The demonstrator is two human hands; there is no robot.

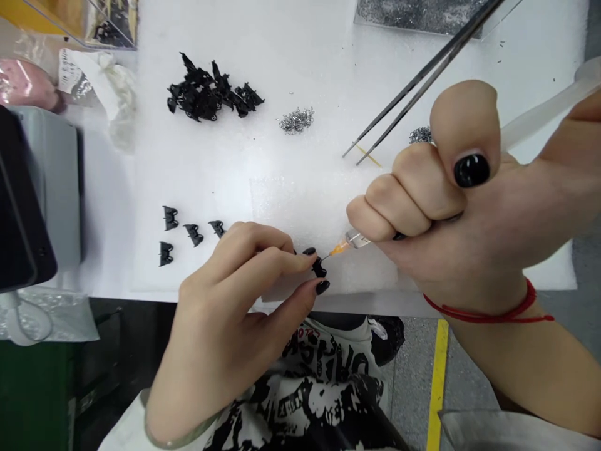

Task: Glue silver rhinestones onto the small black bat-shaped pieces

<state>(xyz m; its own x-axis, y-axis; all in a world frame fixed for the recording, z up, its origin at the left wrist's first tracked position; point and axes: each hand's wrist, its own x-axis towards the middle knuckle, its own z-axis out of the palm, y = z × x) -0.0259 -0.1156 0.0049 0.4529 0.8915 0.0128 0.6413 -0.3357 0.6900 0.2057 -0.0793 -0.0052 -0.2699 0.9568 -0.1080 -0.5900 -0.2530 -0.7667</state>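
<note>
My left hand (239,300) pinches a small black bat-shaped piece (319,268) between thumb and fingertips, just above the white foam sheet. In my right hand (436,188) is a syringe (357,239), fist wrapped around its barrel with the thumb on top. Its orange needle tip (339,248) points left, and the thin needle reaches the black piece or comes very near it. Most of the syringe is hidden by my fingers. Several matching black pieces, one of them here (193,234), lie apart to the left of my left hand.
Beyond my hands are a heap of black pieces (206,94), a small pile of metal bits (297,121) and long tweezers (413,88). Another metal pile (420,134) is partly behind my right hand. A clear tray (422,19) stands far right; a grey device (51,175) stands left.
</note>
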